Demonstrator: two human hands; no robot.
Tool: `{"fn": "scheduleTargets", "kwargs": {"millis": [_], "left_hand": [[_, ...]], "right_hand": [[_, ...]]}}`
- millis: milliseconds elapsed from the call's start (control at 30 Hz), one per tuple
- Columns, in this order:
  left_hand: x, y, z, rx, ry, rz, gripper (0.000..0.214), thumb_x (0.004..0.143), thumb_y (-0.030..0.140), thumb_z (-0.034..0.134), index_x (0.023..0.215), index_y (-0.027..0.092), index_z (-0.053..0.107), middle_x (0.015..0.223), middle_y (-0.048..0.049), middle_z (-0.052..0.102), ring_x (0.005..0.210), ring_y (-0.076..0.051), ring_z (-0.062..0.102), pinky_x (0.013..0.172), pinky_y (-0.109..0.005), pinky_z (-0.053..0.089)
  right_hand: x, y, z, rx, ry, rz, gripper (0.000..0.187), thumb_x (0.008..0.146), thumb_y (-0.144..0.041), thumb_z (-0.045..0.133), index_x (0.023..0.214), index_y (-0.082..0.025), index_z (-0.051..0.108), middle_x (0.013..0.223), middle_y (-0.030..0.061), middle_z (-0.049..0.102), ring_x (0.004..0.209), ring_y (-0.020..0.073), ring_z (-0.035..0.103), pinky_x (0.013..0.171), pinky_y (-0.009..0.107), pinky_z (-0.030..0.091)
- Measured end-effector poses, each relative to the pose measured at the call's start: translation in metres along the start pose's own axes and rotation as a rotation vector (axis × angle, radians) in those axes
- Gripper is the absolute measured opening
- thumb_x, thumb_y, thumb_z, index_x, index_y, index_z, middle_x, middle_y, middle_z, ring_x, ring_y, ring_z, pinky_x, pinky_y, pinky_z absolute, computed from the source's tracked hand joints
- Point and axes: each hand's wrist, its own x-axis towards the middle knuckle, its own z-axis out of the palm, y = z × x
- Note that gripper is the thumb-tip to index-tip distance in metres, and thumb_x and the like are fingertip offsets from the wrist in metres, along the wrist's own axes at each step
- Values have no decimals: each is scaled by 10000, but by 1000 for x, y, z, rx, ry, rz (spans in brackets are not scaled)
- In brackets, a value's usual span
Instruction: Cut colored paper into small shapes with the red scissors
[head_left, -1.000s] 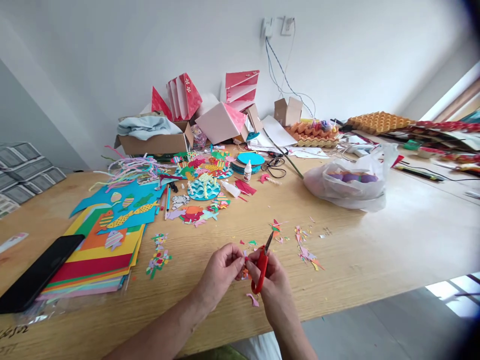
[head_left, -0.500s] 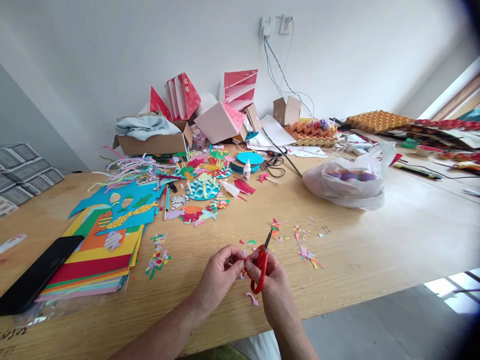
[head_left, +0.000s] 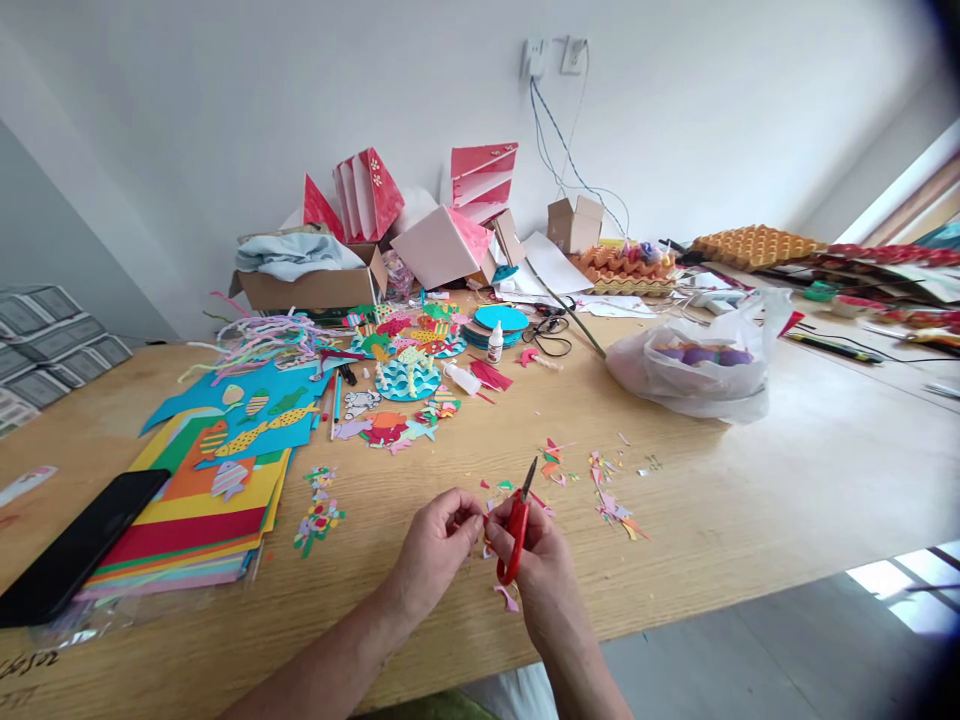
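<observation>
Above the table (head_left: 697, 520), red scissors (head_left: 516, 530) point forward from the right grip (head_left: 543, 550).

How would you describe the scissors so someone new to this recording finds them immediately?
Start at the long wooden table and look to its near side, where the right hand is beside the left hand. The right hand holds the scissors, tip pointing away from the wearer. Their red handle and dark, tapering tip set them apart from the small paper scraps scattered nearby.
</observation>
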Motion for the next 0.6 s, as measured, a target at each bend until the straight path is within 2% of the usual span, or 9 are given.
{"fn": "scheduleTargets", "kwargs": {"millis": [133,367,600], "left_hand": [[-5,7,1,-88,-19,-21,133,727,271,493,758,147,530,618,18,494,524,-90,449,487,-202,371],[-3,2,3,-136,59,-28,119,663,262,566,671,148,533,564,38,483,467,-75,412,445,-194,334],[-5,7,5,-232,98,-47,115,674,252,562,649,148,522,563,37,495,479,-74,420,456,-189,343]], "right_hand": [[-1,0,3,21,45,-23,170,668,-290,628,685,-179,501,627,-30,493,534,97,447,474,210,363],[-3,-2,13,140,102,2,198,634,-277,655,693,-180,493,584,-49,484,509,82,424,467,189,342],[-4,-4,18,136,68,32,209,662,-312,625,688,-192,455,574,-51,475,476,87,438,441,198,335]]}}
